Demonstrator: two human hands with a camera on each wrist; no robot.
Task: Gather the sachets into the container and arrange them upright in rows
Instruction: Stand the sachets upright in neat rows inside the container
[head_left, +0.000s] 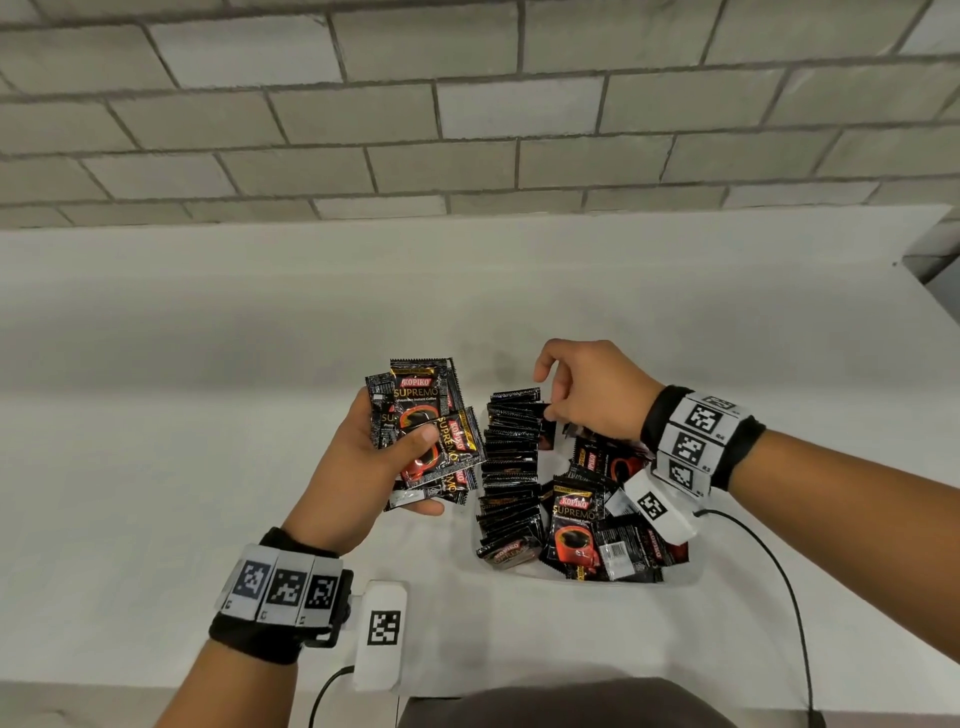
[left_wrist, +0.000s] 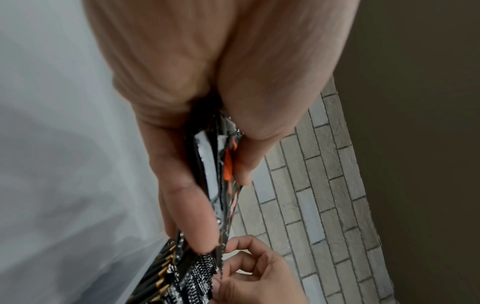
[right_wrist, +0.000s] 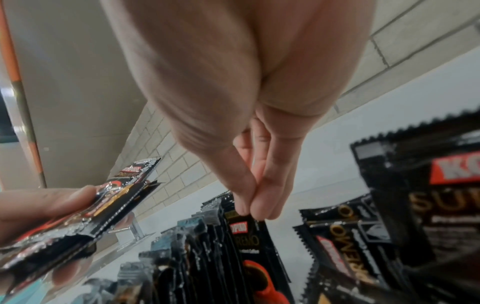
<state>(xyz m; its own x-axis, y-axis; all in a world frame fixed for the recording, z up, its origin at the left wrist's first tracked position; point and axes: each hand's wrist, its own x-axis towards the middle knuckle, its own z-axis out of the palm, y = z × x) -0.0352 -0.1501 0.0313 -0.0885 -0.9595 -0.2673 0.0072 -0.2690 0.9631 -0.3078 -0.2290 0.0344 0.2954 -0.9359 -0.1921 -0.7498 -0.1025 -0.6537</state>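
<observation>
My left hand (head_left: 410, 452) grips a fanned bundle of black and red coffee sachets (head_left: 423, 415) just left of the clear container (head_left: 524, 569). In the left wrist view the thumb and fingers (left_wrist: 189, 205) clamp the bundle (left_wrist: 217, 174) edge-on. A row of upright sachets (head_left: 509, 467) fills the container's left side. My right hand (head_left: 548, 400) pinches the top edge of one sachet (right_wrist: 246, 228) at the row's far end, thumb against fingertips (right_wrist: 242, 207). Loose sachets (head_left: 587, 525) lie jumbled in the container's right side, partly under my right wrist.
The container stands on a white table (head_left: 208, 415) against a grey brick wall (head_left: 467, 130). Black cables (head_left: 779, 571) run from the wrist devices over the table's near edge. The table's right edge lies at the far right (head_left: 914, 291).
</observation>
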